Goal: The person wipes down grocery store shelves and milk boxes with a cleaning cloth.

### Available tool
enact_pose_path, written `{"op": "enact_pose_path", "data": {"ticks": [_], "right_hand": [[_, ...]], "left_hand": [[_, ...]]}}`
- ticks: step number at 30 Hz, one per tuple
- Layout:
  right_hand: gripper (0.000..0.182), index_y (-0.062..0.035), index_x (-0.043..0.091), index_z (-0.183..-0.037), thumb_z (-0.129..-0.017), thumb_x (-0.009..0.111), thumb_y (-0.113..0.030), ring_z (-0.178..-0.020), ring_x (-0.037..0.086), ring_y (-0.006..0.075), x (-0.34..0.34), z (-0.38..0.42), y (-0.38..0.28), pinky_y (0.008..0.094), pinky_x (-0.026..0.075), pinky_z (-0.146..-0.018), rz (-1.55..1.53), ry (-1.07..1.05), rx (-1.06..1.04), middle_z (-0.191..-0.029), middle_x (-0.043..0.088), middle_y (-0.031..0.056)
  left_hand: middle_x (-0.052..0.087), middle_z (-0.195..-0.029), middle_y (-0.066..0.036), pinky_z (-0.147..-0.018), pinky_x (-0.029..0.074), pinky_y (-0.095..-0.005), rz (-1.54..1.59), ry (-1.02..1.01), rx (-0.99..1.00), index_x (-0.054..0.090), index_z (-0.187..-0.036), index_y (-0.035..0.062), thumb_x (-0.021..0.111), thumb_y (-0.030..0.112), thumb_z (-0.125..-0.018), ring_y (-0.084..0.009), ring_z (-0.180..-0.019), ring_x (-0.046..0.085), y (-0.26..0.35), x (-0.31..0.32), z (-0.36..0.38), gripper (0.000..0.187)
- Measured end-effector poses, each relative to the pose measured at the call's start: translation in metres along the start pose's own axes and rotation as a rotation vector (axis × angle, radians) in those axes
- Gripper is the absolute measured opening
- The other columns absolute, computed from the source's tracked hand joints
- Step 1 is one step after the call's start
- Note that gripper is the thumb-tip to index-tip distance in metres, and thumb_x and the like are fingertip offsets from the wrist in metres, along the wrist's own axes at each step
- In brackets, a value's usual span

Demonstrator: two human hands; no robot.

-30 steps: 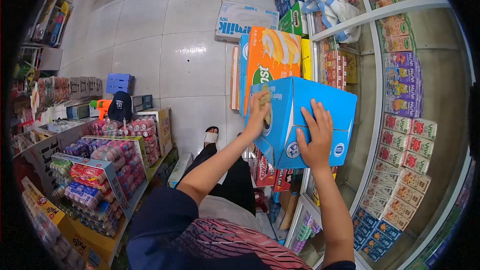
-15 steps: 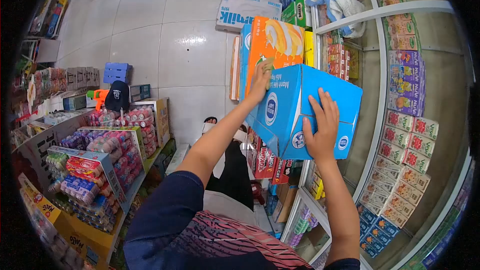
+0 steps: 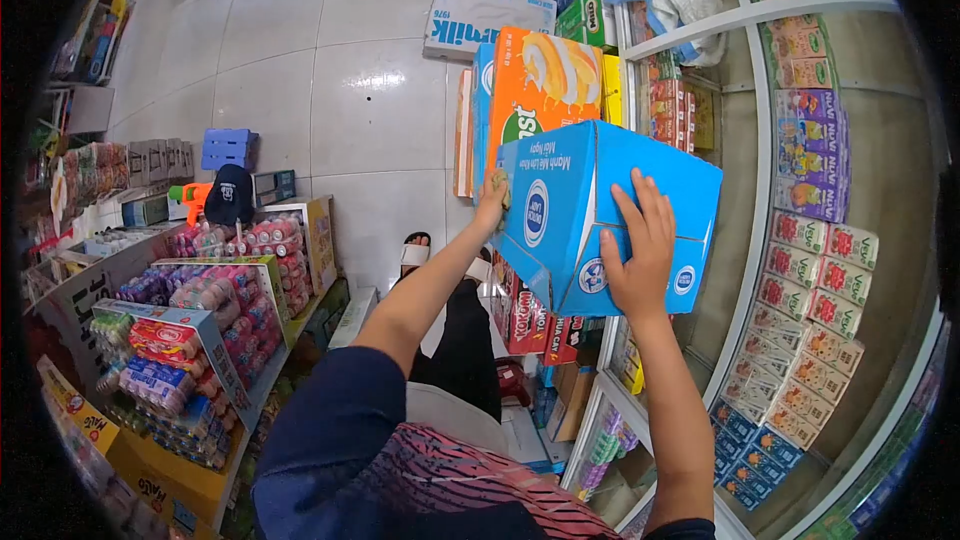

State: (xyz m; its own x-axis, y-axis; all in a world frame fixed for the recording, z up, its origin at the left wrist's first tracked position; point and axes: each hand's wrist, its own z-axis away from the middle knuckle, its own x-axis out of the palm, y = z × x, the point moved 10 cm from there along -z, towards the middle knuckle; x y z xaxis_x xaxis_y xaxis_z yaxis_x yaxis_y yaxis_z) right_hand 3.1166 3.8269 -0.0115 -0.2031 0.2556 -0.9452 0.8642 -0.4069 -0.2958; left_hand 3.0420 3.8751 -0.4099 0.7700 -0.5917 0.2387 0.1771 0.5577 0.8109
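A large blue Dutch Lady carton [image 3: 570, 210] stands in front of me beside the glass-fronted shelves. My right hand [image 3: 642, 255] rests on it with the fingers spread flat. At the carton's left edge is my left hand [image 3: 488, 208], its fingers closed round a small crumpled yellowish cloth [image 3: 502, 187], partly hidden by the hand. Just beyond the blue carton is an orange carton [image 3: 540, 80] with a picture of fruit or cream swirls; the blue one covers its lower part.
A white and blue milk carton [image 3: 485, 20] lies on the tiled floor [image 3: 370, 90] ahead. At left, a display shelf [image 3: 290, 340] holds many bottle packs and a dark cap [image 3: 230, 195]. Glass-fronted shelves with drink packs [image 3: 810, 270] line the right. Red noodle boxes [image 3: 522, 320] sit below the carton.
My left hand, with the yellowish cloth, has slid left and toward me, from the carton's far edge to its left side. My right hand stays on the carton.
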Motion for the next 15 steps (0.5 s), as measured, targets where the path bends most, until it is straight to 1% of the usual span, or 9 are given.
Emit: {"op": "enact_pose_path", "data": {"ticks": [1, 3, 5, 7, 8, 10, 11, 13, 15], "right_hand": [[0.04, -0.0083, 0.052, -0.113, -0.074, 0.055, -0.018, -0.12, 0.035, 0.0318, 0.0, 0.0, -0.001, 0.0464, 0.022, -0.099, 0.003, 0.002, -0.005, -0.128, 0.041, 0.0137], [0.04, -0.0083, 0.052, -0.113, -0.074, 0.055, -0.017, -0.12, 0.035, 0.0316, -0.001, 0.0, -0.001, 0.0464, 0.022, -0.099, 0.003, 0.006, -0.01, -0.128, 0.041, 0.0136], [0.041, -0.0086, 0.052, -0.113, -0.074, 0.055, -0.017, -0.119, 0.035, 0.0314, -0.001, 0.0, 0.0, 0.0465, 0.023, -0.099, 0.007, 0.007, -0.01, -0.128, 0.041, 0.0135], [0.041, -0.0088, 0.052, -0.114, -0.074, 0.055, -0.017, -0.119, 0.035, 0.0314, -0.001, 0.0, -0.001, 0.0464, 0.023, -0.099, 0.004, 0.006, -0.008, -0.128, 0.041, 0.0133], [0.041, -0.0091, 0.052, -0.114, -0.074, 0.055, -0.017, -0.119, 0.035, 0.0313, -0.001, -0.001, -0.001, 0.0463, 0.023, -0.099, 0.007, 0.006, -0.005, -0.128, 0.041, 0.0132], [0.041, -0.0093, 0.052, -0.114, -0.074, 0.055, -0.017, -0.119, 0.035, 0.0314, -0.002, -0.001, -0.001, 0.0463, 0.023, -0.099, 0.005, 0.011, -0.004, -0.128, 0.041, 0.013], [0.041, -0.0095, 0.052, -0.114, -0.074, 0.055, -0.017, -0.119, 0.035, 0.0315, -0.002, 0.0, -0.002, 0.0462, 0.023, -0.099, 0.004, 0.012, -0.002, -0.128, 0.041, 0.0129], [0.041, -0.0095, 0.052, -0.114, -0.074, 0.056, -0.016, -0.12, 0.035, 0.0314, 0.0, 0.0, -0.001, 0.046, 0.023, -0.099, 0.018, 0.004, -0.006, -0.128, 0.041, 0.0128], [0.041, -0.0096, 0.052, -0.114, -0.074, 0.056, -0.016, -0.12, 0.035, 0.0313, 0.002, 0.0, -0.002, 0.0459, 0.023, -0.1, 0.031, -0.012, -0.011, -0.128, 0.041, 0.0127]], "left_hand": [[0.034, -0.124, -0.017, -0.097, 0.026, -0.0351, -0.002, -0.005, 0.0, 0.032, -0.125, 0.0082, 0.039, 0.027, -0.089, -0.0276, -0.114, 0.035, 0.018, 0.005, 0.016, 0.041], [0.031, -0.126, -0.012, -0.099, 0.023, -0.032, 0.023, -0.094, 0.098, 0.028, -0.127, 0.0097, 0.041, 0.029, -0.089, -0.0231, -0.118, 0.03, 0.104, 0.025, 0.07, 0.045], [0.035, -0.118, -0.015, -0.099, 0.022, -0.0332, 0.12, -0.122, 0.062, 0.033, -0.123, 0.0054, 0.041, 0.028, -0.088, -0.0266, -0.116, 0.031, 0.128, 0.037, 0.096, 0.042], [0.033, -0.118, -0.015, -0.099, 0.021, -0.0335, -0.005, -0.197, 0.277, 0.036, -0.121, 0.005, 0.044, 0.027, -0.085, -0.0255, -0.117, 0.029, 0.18, 0.047, 0.123, 0.043], [0.033, -0.118, -0.015, -0.099, 0.021, -0.0335, -0.008, -0.194, 0.281, 0.036, -0.121, 0.005, 0.044, 0.027, -0.085, -0.0255, -0.117, 0.029, 0.203, 0.049, 0.135, 0.043], [0.039, -0.115, -0.013, -0.098, 0.024, -0.0355, -0.041, -0.253, 0.486, 0.045, -0.114, 0.0067, 0.052, 0.019, -0.079, -0.0265, -0.114, 0.034, 0.262, 0.057, 0.167, 0.038], [0.039, -0.115, -0.013, -0.098, 0.024, -0.0355, -0.039, -0.252, 0.488, 0.045, -0.114, 0.0067, 0.052, 0.019, -0.079, -0.0265, -0.114, 0.034, 0.27, 0.056, 0.171, 0.038], [0.046, -0.111, -0.009, -0.094, 0.029, -0.0393, -0.351, -0.429, 1.012, 0.054, -0.106, 0.014, 0.058, 0.016, -0.075, -0.0285, -0.108, 0.042, 0.304, 0.078, 0.216, 0.031], [0.048, -0.109, -0.008, -0.093, 0.03, -0.0394, -0.325, -0.407, 1.043, 0.055, -0.102, 0.013, 0.06, 0.009, -0.071, -0.0288, -0.106, 0.043, 0.297, 0.078, 0.239, 0.032]]}}
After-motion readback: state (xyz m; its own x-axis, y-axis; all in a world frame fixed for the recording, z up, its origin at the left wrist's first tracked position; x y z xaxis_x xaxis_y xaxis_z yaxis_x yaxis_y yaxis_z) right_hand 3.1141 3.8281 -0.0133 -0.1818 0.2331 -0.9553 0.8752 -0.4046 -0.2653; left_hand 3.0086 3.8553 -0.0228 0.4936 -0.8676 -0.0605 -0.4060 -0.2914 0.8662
